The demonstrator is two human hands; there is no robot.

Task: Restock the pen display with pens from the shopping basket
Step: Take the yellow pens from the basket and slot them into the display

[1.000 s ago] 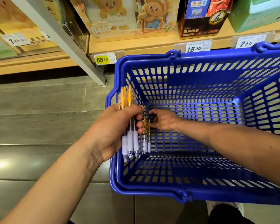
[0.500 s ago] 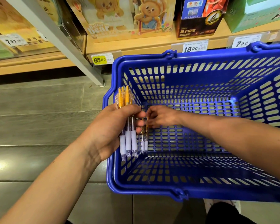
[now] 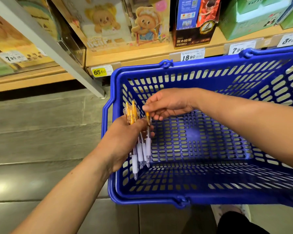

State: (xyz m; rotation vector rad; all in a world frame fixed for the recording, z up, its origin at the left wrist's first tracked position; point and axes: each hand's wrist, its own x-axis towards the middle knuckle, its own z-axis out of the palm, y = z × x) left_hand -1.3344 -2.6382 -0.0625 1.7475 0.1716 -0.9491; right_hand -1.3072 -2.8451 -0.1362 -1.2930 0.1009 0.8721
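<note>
Head: clear, orange-topped pens (image 3: pixel 140 153)

Your left hand (image 3: pixel 123 137) grips a bundle of orange pens (image 3: pixel 139 153), tips down, over the left end of the blue shopping basket (image 3: pixel 159 200), while your right hand (image 3: pixel 169 103) pinches the top of a single pen (image 3: pixel 148 144) just beside the bundle.

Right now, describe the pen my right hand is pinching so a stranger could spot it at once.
Find the blue shopping basket; at its left wall the left hand grips a bunch of orange-topped pens. The pen you want runs along the bunch's right edge, its top pinched by the right hand. Unlike the others, its orange end sits lower.
</note>
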